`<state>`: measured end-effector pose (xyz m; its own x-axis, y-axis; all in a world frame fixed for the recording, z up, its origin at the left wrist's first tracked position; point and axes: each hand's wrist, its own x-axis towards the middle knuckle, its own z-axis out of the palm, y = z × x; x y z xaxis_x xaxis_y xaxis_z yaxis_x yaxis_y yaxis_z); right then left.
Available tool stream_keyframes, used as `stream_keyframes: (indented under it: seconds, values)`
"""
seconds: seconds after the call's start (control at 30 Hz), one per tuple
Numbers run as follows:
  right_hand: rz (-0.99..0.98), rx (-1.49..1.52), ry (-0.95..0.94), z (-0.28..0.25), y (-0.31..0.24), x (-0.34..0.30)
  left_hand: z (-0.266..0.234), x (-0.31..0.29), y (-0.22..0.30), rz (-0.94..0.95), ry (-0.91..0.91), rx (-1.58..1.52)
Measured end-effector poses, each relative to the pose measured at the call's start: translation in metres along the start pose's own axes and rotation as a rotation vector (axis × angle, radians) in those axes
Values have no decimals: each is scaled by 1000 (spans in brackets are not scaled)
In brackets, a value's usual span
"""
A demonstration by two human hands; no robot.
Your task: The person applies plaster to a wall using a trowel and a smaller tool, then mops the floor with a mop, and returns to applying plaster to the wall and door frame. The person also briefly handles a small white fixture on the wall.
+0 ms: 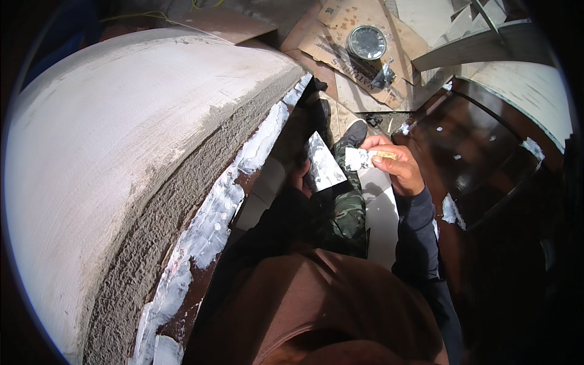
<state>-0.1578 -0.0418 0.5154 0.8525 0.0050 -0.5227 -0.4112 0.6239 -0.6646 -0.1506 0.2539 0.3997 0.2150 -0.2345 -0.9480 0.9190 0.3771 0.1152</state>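
My right hand (403, 167) is closed around a small putty knife (358, 159), its pale handle pinched between thumb and fingers and its blade coated in white paste. To the left, my left hand (298, 175) lies mostly in shadow, gripping the edge of a flat plate (325, 164). White and dark-grey smears cover the plate's face. The knife blade is close to the plate's right side; whether they touch, I cannot tell. A rough band of white putty (210, 226) runs along the dark brown edge of the curved wall on my left.
The large curved pale wall (140, 91) has a rough grey mortar strip (164, 201) along its border. Ahead, a round can (367, 42) stands on flattened cardboard (325, 45). A glossy dark brown panel (468, 146) with white putty spots stands at the right.
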Motion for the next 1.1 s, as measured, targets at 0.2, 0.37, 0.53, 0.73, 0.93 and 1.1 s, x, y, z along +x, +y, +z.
stream_keyframes:
  seconds: [0.2, 0.37, 0.53, 0.73, 0.93, 1.1]
  values:
    - [364, 216, 217, -71, 118, -81, 76, 34, -22, 121, -143, 39]
    - [237, 237, 242, -156, 214, -17, 32, 56, -34, 282, -169, 66]
    - [389, 270, 354, -218, 332, 172, -45, 57, -17, -185, -47, 64]
    - [618, 575, 423, -245, 451, 331, -72, 73, -7, -312, 42, 23]
    - [705, 874, 698, -248, 509, 404, -71, 85, 3, -347, -69, -5]
    - [744, 804, 667, -237, 494, 411, -78, 89, 7, -319, -91, 12]
